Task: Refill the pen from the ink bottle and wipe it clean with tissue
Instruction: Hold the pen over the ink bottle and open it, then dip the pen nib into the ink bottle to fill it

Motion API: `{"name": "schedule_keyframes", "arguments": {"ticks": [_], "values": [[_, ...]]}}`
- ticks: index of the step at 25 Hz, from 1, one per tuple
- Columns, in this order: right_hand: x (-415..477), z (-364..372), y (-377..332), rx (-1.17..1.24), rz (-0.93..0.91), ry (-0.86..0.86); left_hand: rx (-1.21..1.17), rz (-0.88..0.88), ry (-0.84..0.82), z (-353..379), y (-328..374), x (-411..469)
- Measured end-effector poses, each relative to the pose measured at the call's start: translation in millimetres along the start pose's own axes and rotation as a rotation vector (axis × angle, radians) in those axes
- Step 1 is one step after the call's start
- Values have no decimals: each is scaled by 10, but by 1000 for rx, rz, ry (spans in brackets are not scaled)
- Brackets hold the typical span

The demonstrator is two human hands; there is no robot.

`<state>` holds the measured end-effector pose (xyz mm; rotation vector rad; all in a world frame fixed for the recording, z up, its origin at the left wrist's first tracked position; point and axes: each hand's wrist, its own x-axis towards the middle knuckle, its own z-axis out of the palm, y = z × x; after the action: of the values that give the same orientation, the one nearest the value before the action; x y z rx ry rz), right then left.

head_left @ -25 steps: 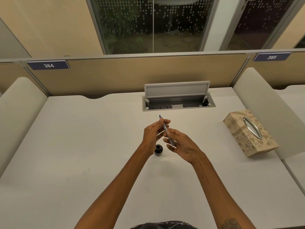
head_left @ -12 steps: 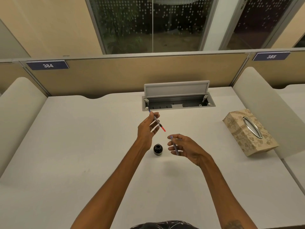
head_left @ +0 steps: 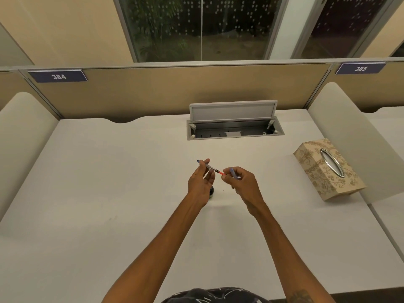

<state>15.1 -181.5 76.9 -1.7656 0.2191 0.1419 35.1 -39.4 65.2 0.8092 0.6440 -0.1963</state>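
- Your left hand (head_left: 201, 182) at 12 o'clock, above the white desk (head_left: 109, 193); fingers pinched on the pen's inner section (head_left: 211, 168), blue tip pointing to 10, red end to 4
- Your right hand (head_left: 244, 184) just beside it at 1 o'clock; fingers closed round the blue pen barrel (head_left: 232, 173); red end nearly touches this hand
- Ink bottle (head_left: 211, 192) on the desk, mostly hidden behind your left palm
- Tissue box (head_left: 328, 169) at 2 o'clock, well apart, tilted
- Open cable tray (head_left: 235, 127) at 12, far edge; tags 384 (head_left: 58, 76) and 385 (head_left: 360, 68) on the partition
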Motion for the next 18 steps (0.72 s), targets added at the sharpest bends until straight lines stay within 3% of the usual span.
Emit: {"name": "schedule_keyframes", "arguments": {"ticks": [6,10,12,15,18], "values": [[-34,-24,38,130,26,102,-75,-81,-69,-39,-87,-23],[-16,-51,-7,267,72,217,155,-89,-38,-53,-45,14],[27,-81,3,296,111,261,340,-5,34,-142,23,59],[85,-122,65,247,171,263,626,300,79,-350,133,156],[143,-77,128,134,202,210,975,492,-120,-475,240,257]]}}
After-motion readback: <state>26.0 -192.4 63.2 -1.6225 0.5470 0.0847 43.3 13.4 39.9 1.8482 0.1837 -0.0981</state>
